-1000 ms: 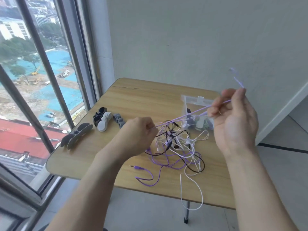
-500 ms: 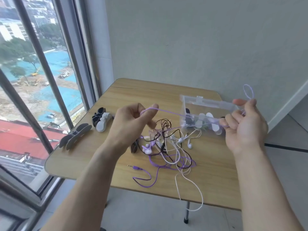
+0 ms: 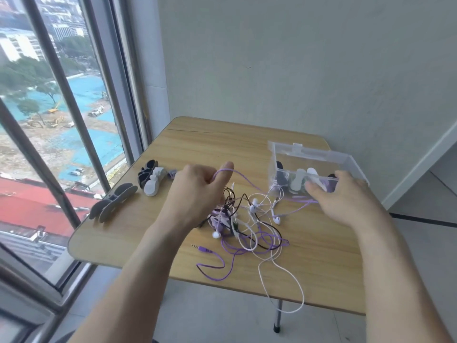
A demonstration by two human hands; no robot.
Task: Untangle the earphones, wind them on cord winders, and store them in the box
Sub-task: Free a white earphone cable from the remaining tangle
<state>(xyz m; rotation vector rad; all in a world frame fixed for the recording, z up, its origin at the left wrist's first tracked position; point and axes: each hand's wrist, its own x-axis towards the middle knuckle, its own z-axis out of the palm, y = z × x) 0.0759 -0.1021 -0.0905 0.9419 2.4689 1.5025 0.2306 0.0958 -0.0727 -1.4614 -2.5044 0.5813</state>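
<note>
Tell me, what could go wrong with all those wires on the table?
1. The left hand lifts the purple cord while it still runs into the tangle; pulling harder could tighten knots with the black and white cords.
2. A white cord loop hangs over the table edge; a tug or snag might drag the pile off.
3. The right hand is low beside the clear box and could knock it.

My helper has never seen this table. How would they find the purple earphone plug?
On the wooden table, go to the near edge, just left of the tangled earphones. The purple plug lies there alone, metal tip pointing left, unlike the buried earbuds.
</note>
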